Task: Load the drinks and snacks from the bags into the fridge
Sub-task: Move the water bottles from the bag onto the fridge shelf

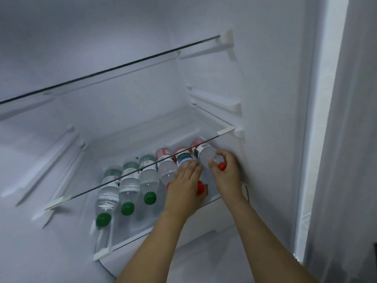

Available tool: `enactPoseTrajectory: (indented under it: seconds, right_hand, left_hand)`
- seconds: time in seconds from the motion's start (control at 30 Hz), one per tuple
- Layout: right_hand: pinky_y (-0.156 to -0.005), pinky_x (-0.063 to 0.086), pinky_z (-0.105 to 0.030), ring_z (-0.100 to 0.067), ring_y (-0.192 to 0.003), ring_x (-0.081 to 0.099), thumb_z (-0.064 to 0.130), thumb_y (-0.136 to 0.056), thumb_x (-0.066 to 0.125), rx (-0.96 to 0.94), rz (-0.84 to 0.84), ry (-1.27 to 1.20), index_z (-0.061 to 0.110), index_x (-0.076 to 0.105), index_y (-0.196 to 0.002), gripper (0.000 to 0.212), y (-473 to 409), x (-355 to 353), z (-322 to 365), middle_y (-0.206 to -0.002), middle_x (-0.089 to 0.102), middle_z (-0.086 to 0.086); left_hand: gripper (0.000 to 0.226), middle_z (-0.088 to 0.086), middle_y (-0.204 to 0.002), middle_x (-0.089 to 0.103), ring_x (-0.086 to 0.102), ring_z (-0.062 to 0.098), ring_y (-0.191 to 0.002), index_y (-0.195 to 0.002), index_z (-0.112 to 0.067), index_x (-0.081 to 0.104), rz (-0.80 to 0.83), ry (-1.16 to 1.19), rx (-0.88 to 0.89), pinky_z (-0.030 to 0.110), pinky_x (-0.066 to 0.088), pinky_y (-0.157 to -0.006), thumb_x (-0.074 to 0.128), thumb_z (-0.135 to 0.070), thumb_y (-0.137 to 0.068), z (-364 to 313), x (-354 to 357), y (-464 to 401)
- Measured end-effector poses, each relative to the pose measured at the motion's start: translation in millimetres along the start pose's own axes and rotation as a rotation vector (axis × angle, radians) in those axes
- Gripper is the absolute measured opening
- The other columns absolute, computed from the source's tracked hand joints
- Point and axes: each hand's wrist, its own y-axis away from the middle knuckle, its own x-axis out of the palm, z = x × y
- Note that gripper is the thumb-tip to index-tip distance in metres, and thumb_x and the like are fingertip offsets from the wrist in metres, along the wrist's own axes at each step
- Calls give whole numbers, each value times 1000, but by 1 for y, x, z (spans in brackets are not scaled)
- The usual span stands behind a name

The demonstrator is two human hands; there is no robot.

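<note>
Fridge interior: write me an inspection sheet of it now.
Surface: lower glass shelf carries all bottles; upper glass shelf bare.
Job's things: three green-capped clear plastic water bottles and three red-capped clear plastic water bottles, lying side by side, caps toward the person.
Clutter: nothing seen.
Hands: left hand rests on the middle red-capped bottle; right hand grips the rightmost one's neck.
Cables: thin dark wire on the right wall.
Surroundings: white fridge walls.

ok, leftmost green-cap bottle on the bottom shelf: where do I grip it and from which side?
Probably the neck just behind the green cap, from the fridge's open front. The bottle lies on its side, cap toward you; another bottle sits close on its right and a glass shelf runs over its body, so only the cap end is exposed.
</note>
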Motion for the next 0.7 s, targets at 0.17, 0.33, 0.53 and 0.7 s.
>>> enactPoseTrajectory:
  seconds: [0.17, 0.33, 0.53, 0.7]
  right_hand:
    - [-96, 50, -36, -19, -119, 54, 21, -93, 64, 16, 18, 114, 25, 53, -128, 37, -10, 3, -4, -131, 57, 2]
    - [-100, 49, -40, -22, -122, 54, 22, -94, 62, 45, 37, 170, 21, 53, -135, 42, -14, 5, -3, -136, 56, -3]
    - [-98, 46, -30, -19, -123, 53, 21, -97, 58, 6, 84, 227, 22, 52, -138, 42, -16, 7, -1, -141, 53, -2]
    - [-91, 38, -18, -12, -122, 52, 18, -97, 57, -53, 94, 291, 22, 57, -135, 39, -15, 12, 1, -141, 54, 1]
  left_hand:
    - [66, 5, -150, 49, 43, 22, -141, -144, -13, 49, -10, -42, -96, 35, 27, -114, 63, -44, -87, -1, 6, -2]
    - [75, 7, -151, 47, 42, 26, -141, -146, -12, 45, -32, -38, -194, 41, 27, -116, 44, -56, -86, -1, 8, 4]
    - [77, 3, -158, 36, 30, 23, -148, -151, -15, 38, -28, 72, -183, 37, 7, -121, 44, -52, -84, 2, 5, 9]
    - [71, 1, -157, 39, 31, 21, -146, -147, -16, 43, -47, 120, -133, 39, 11, -123, 45, -51, -85, 6, 5, 12]
